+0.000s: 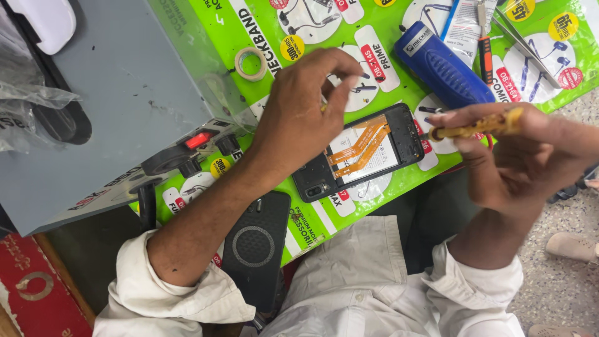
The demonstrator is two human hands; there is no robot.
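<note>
An opened black phone (399,134) lies face down on the green printed mat (312,25), its back off, showing a white battery and orange flex cables (362,146). My left hand (302,112) hovers over the phone's left end, thumb and forefinger pinched on something tiny that I cannot make out. My right hand (518,156) is to the right of the phone and grips a yellow-handled screwdriver (477,126), its tip pointing at the phone's right edge.
A blue ribbed tool case (443,65) lies behind the phone, with tweezers (524,43) and a small red-handled tool beside it. A tape roll (251,63) sits at the back. A grey machine (118,93) with a red switch stands left. A black phone cover (256,243) rests near my lap.
</note>
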